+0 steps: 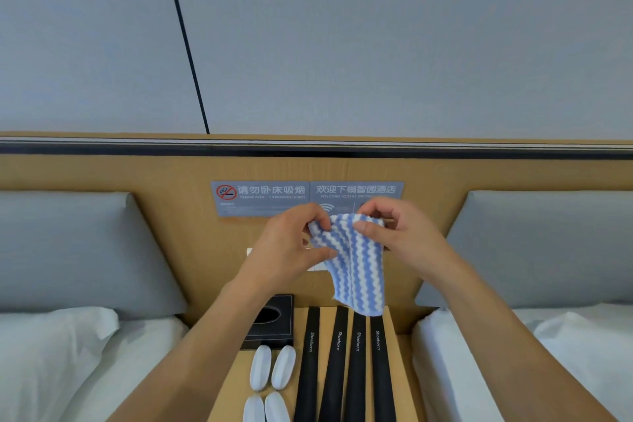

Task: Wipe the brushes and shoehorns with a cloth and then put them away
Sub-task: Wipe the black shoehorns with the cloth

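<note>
On the tabletop (399, 353), nearest: 4 white brushes (272, 367) beside 4 black shoehorns (342, 363) lying parallel, their lower ends cut off by the frame edge. Behind the brushes, a black tissue box (274, 319), partly hidden by the left forearm. Above, left hand (291, 247) and right hand (397, 233) each pinch the top edge of the blue-and-white striped cloth (352, 264), which hangs free. Behind, a wall sign (267, 197), partly covered by the hands.

Soft even daylight; faint shadows; slight blur; wide-angle bowing at edges
</note>
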